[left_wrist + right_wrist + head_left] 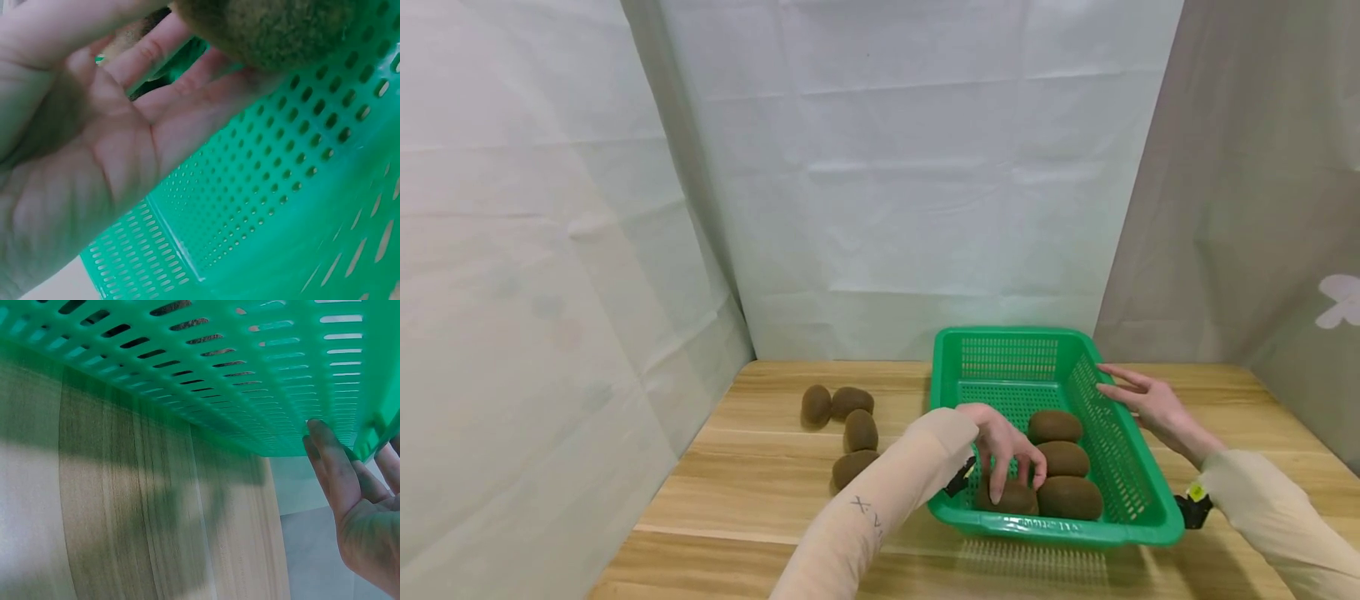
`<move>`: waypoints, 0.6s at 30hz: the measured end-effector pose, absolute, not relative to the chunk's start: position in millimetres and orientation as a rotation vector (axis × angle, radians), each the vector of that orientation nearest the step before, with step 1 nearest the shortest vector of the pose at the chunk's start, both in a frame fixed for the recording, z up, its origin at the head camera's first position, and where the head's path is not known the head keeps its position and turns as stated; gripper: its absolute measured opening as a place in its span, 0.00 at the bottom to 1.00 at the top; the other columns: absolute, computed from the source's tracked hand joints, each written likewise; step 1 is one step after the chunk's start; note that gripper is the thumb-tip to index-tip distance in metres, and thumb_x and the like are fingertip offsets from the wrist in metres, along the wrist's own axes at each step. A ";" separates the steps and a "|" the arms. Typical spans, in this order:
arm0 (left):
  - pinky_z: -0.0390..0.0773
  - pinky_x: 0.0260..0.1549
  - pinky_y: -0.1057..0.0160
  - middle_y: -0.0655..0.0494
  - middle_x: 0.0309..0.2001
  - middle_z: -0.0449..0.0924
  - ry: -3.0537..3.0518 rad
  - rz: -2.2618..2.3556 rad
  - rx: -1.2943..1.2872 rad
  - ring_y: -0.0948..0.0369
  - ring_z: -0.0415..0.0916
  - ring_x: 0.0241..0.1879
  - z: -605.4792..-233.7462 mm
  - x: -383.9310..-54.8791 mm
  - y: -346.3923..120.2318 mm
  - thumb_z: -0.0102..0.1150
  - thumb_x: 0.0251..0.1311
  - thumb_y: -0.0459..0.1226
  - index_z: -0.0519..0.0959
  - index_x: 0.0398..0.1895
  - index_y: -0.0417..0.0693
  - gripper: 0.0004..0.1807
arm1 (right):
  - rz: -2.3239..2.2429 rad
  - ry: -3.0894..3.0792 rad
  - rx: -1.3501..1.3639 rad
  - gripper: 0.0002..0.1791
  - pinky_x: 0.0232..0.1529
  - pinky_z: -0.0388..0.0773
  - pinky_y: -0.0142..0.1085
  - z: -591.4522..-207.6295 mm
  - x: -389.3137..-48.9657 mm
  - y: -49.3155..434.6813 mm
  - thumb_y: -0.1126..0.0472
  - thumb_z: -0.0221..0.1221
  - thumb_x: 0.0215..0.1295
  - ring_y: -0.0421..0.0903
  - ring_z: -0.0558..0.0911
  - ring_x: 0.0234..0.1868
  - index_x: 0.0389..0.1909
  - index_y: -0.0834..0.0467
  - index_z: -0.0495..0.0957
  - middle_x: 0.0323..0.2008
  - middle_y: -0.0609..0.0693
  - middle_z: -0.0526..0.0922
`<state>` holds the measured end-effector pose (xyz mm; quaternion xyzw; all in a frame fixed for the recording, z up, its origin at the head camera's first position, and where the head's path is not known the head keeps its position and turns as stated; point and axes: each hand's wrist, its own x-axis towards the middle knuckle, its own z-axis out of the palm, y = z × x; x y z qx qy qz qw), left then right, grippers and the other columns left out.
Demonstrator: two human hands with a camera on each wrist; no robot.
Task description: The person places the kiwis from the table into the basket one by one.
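Note:
Inside the green plastic basket (1000, 525), my left hand (1006, 446) holds a brown kiwi (1017, 500) at the near left corner. The left wrist view shows this kiwi (269, 28) between the thumb and the fingers, close to the perforated basket floor. Three more kiwis (1070, 497) lie in a column beside it, along the basket's right side. My right hand (1153, 408) grips the basket's right rim near the far end. In the right wrist view, fingers (334, 465) lie against the outer wall and others are partly hidden behind the rim.
Several kiwis (861, 431) lie on the wooden table (752, 467) left of the basket; the left forearm partly covers the nearest. White cloth (895, 208) hangs behind and at the left, and a greyish cloth (1225, 208) at the right.

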<state>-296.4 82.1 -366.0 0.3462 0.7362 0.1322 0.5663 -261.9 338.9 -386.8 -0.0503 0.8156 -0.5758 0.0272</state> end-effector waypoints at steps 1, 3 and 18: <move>0.76 0.28 0.61 0.56 0.45 0.65 1.730 0.312 0.802 0.63 0.66 0.40 -366.9 -296.1 82.1 0.62 0.41 0.16 0.67 0.45 0.49 0.29 | -1.782 2.515 -0.146 0.37 0.47 0.70 0.49 -387.4 -262.0 338.8 0.49 0.54 0.63 0.61 0.61 0.58 0.68 0.59 0.53 0.64 0.66 0.51; 0.76 0.26 0.61 0.54 0.44 0.65 1.726 0.320 0.776 0.62 0.67 0.38 -369.1 -295.5 81.7 0.62 0.41 0.15 0.66 0.44 0.47 0.29 | -1.788 2.508 -0.147 0.37 0.45 0.73 0.44 -389.0 -262.4 338.7 0.49 0.54 0.64 0.59 0.63 0.57 0.68 0.60 0.53 0.64 0.67 0.50; 0.75 0.25 0.62 0.58 0.44 0.65 1.840 0.271 0.746 0.63 0.68 0.39 -367.2 -286.8 82.2 0.62 0.44 0.18 0.70 0.43 0.51 0.26 | -1.783 2.518 -0.167 0.36 0.43 0.74 0.43 -389.4 -262.2 337.7 0.49 0.54 0.64 0.60 0.63 0.57 0.68 0.60 0.53 0.64 0.68 0.50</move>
